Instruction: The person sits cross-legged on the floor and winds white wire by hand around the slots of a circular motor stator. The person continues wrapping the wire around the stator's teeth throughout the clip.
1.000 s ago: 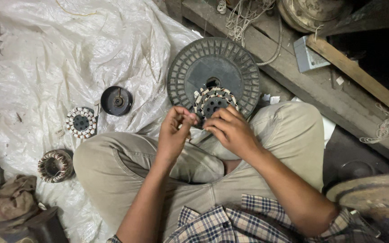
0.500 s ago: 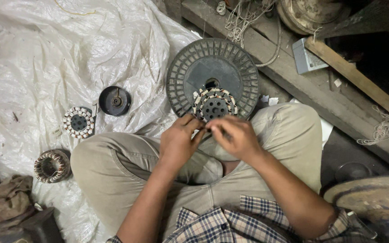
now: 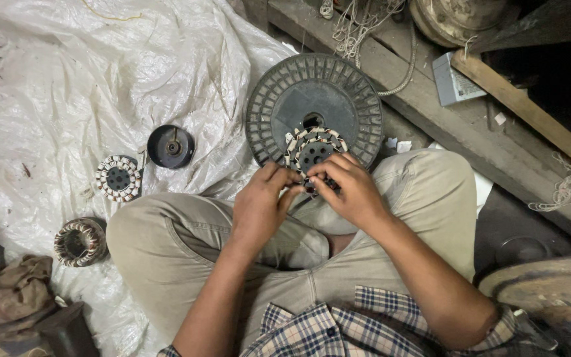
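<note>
Just below frame centre, your left hand (image 3: pixel 259 208) and right hand (image 3: pixel 350 192) both pinch closed on the small toothed stator (image 3: pixel 313 151) with its striped, paper-lined slots, and a hard tug could tear that thin insulation or drop it onto the ribbed black plastic spool (image 3: pixel 312 99) beyond.

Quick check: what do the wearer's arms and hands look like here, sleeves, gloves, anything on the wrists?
Both hands are bare: no gloves on the left hand or the right hand, and no watch, ring or band visible. Forearms are uncovered. A plaid shirt in blue, white and brown checks shows near the elbows; sleeves look short or rolled up.
</note>
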